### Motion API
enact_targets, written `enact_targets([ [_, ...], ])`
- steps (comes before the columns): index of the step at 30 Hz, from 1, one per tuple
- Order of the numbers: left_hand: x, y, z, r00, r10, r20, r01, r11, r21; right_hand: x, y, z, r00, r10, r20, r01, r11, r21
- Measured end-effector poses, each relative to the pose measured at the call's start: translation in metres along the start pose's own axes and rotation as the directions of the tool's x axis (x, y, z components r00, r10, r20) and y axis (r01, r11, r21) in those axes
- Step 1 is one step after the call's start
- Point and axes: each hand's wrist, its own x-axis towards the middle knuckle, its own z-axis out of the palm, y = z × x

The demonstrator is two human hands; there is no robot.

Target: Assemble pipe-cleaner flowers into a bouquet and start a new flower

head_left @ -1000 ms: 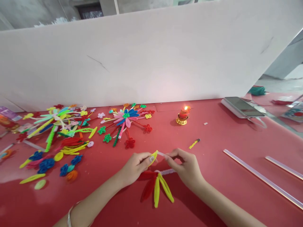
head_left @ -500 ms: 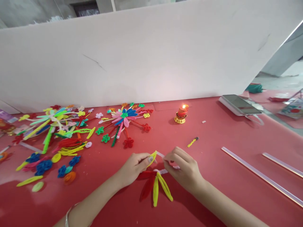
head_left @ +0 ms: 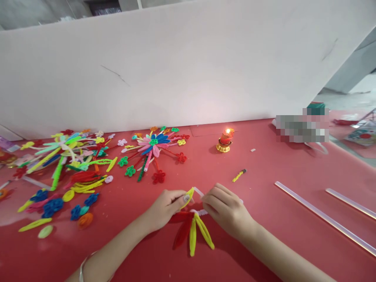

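Between the thumb and fingers of my left hand is a yellow pipe-cleaner petal, pointing up and right. My right hand is closed on a translucent glue stick, whose bent end meets the petal's tip. Most of the stick is hidden by my fingers. Just below both hands lies a partly made pipe-cleaner flower, with a pale twisted stem, red petals and two yellow petals. My right hand partly covers the stem.
A lit red candle in a gold holder stands ahead. Finished pipe-cleaner flowers and loose petals spread across the left. Two glue sticks lie at right, near a pixelated patch. A white panel borders the red table.
My right hand has shifted slightly, now covering more of the pale stem. The petal and glue stick stay together. The view has moved a little.
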Motion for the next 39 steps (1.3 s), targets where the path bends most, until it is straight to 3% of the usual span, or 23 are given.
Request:
enact_targets([
  [4,-0.001,0.001,0.000,0.997,0.059,0.043,-0.063,0.993,0.096,0.000,0.010,0.000,0.999,0.019,0.033,-0.017,0.998,-0.068],
  [7,-0.001,-0.001,-0.002,0.994,0.105,0.011,-0.106,0.976,0.190,0.002,0.017,-0.004,0.969,0.245,-0.031,-0.246,0.968,-0.046],
  [11,0.002,-0.011,-0.011,0.968,0.249,0.004,-0.230,0.885,0.405,0.006,0.015,-0.011,0.778,0.628,0.021,-0.622,0.766,0.161],
  [13,0.004,-0.017,-0.016,0.948,0.315,0.032,-0.292,0.831,0.473,0.007,0.011,-0.010,0.716,0.692,0.095,-0.693,0.686,0.222],
  [14,0.004,-0.019,-0.017,0.941,0.337,0.038,-0.312,0.815,0.489,0.006,0.009,-0.008,0.707,0.696,0.121,-0.702,0.673,0.233],
  [20,0.005,-0.026,-0.022,0.911,0.395,0.121,-0.392,0.736,0.552,0.001,0.008,0.006,0.735,0.650,0.194,-0.678,0.696,0.236],
  [24,0.003,-0.028,-0.024,0.919,0.374,0.127,-0.372,0.711,0.596,-0.001,0.012,0.009,0.729,0.647,0.222,-0.684,0.685,0.251],
  [28,0.001,-0.025,-0.024,0.923,0.358,0.137,-0.360,0.685,0.633,-0.001,0.013,0.009,0.770,0.611,0.183,-0.638,0.729,0.247],
  [39,-0.002,-0.017,-0.022,0.939,0.311,0.145,-0.336,0.740,0.583,-0.002,0.014,0.012,0.812,0.569,0.133,-0.584,0.798,0.149],
])
